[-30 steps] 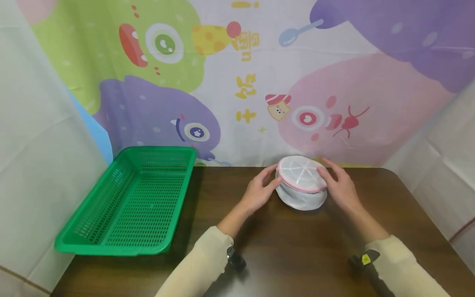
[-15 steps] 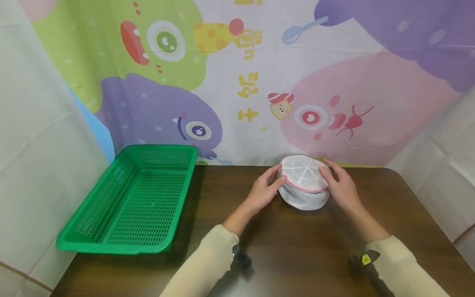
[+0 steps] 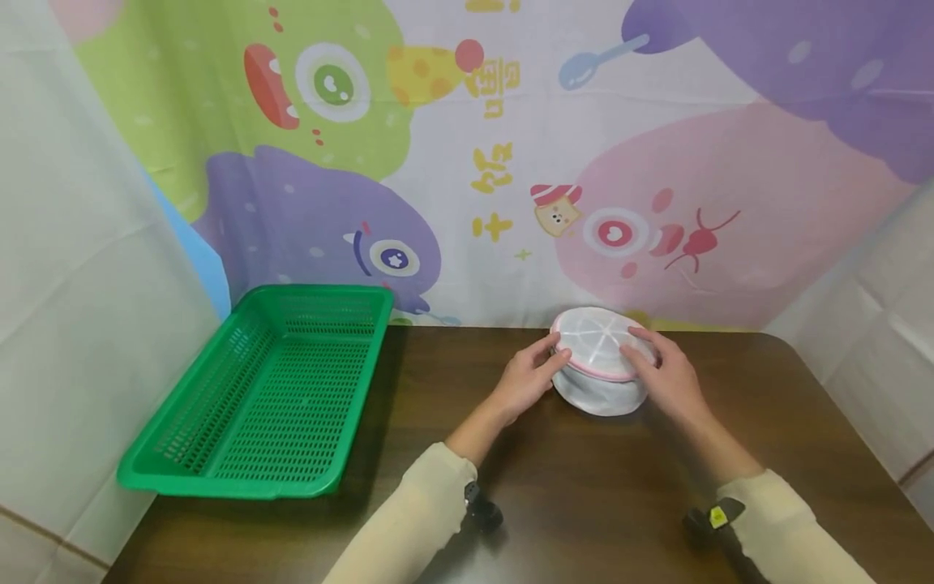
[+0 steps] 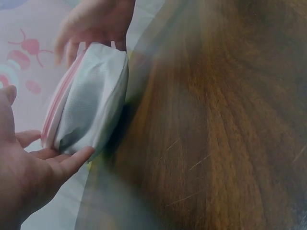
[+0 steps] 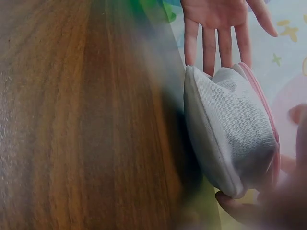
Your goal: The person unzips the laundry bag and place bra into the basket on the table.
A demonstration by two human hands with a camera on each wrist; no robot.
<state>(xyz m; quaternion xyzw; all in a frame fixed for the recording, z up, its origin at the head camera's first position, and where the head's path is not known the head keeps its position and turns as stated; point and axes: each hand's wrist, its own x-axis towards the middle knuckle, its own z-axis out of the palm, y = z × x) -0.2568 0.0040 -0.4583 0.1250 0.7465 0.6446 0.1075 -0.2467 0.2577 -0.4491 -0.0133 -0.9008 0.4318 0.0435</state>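
Observation:
A round white mesh laundry bag [image 3: 600, 392] with a pink zip edge and pale spokes across its top sits near the table's back edge. My left hand [image 3: 524, 380] touches its left side; in the right wrist view, the left hand's fingers [image 5: 209, 48] are straight against the bag's side. On the other side, my right hand [image 3: 673, 381] touches the bag, with its thumb near the top rim. In the left wrist view the bag [image 4: 91, 96] appears between both hands, and the right hand [image 4: 100, 21] is partly blurred. The bag looks closed; its contents are hidden.
A green perforated plastic basket [image 3: 292, 488] stands at the left of the brown wooden table [image 3: 576, 503]. A cartoon-printed cloth [image 3: 481, 276] hangs directly behind the table, and pale panels [image 3: 80, 268] flank both sides.
The right hand's fingers have shifted inward over the bag's upper right rim. The left hand stays at the left side. The whole view has drifted slightly, and the bag stays between the hands.

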